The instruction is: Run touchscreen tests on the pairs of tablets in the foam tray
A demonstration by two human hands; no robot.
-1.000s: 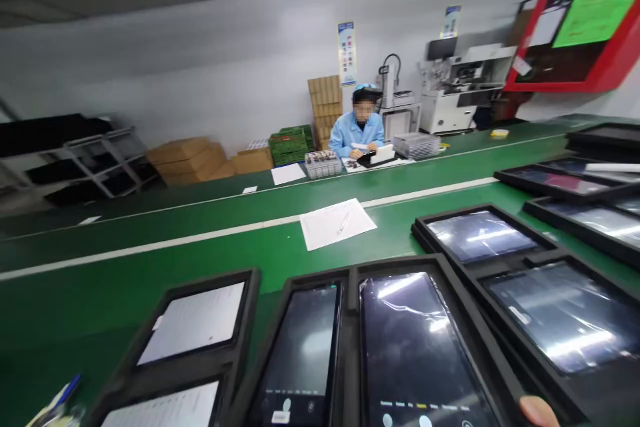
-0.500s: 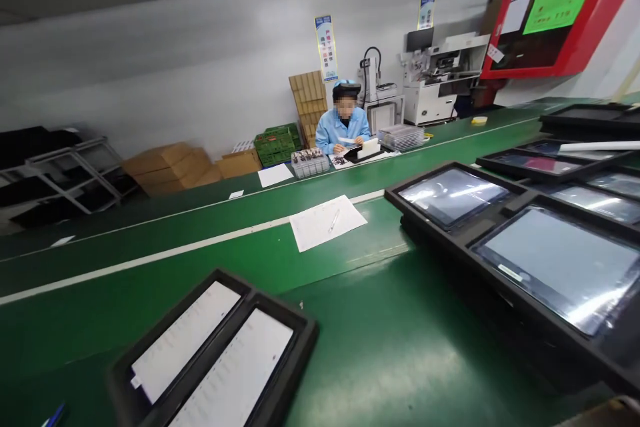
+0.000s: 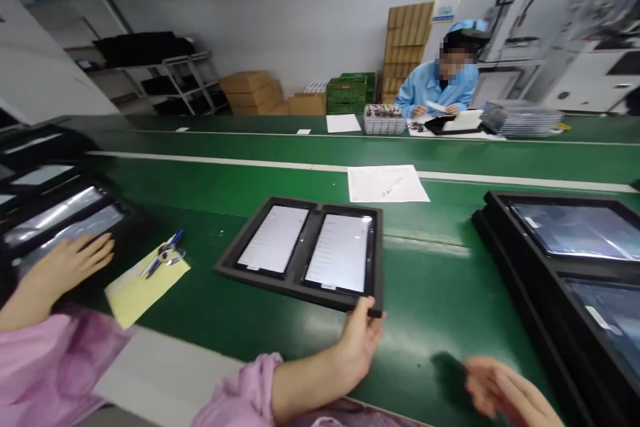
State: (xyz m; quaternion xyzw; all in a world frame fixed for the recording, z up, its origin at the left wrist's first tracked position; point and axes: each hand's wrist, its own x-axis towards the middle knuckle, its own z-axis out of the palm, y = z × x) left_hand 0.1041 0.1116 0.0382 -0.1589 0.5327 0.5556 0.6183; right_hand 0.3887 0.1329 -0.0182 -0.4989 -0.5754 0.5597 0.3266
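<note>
My right hand [image 3: 361, 337] grips the near right corner of a black tray [image 3: 300, 291], thumb on top of the rim. Two tablets lie side by side in the tray, both with white lit screens, the left tablet [image 3: 274, 239] and the right tablet [image 3: 341, 252]. My left hand [image 3: 65, 265] lies flat with fingers apart on a wrapped dark tablet [image 3: 60, 223] in another black tray at the far left. Both my sleeves are pink.
Another person's blurred hand [image 3: 505, 390] hovers at the bottom right, near a stack of black trays [image 3: 500, 247] with dark tablets. A yellow sheet [image 3: 145, 283] with pens [image 3: 163, 255] lies left of my tray. A paper sheet [image 3: 387, 183] lies on the green belt; a co-worker in blue [image 3: 433, 83] sits beyond.
The view has swung left and down. The tray with the two white-screened tablets now sits in the middle, and both my hands have come into view, one on each tray.
</note>
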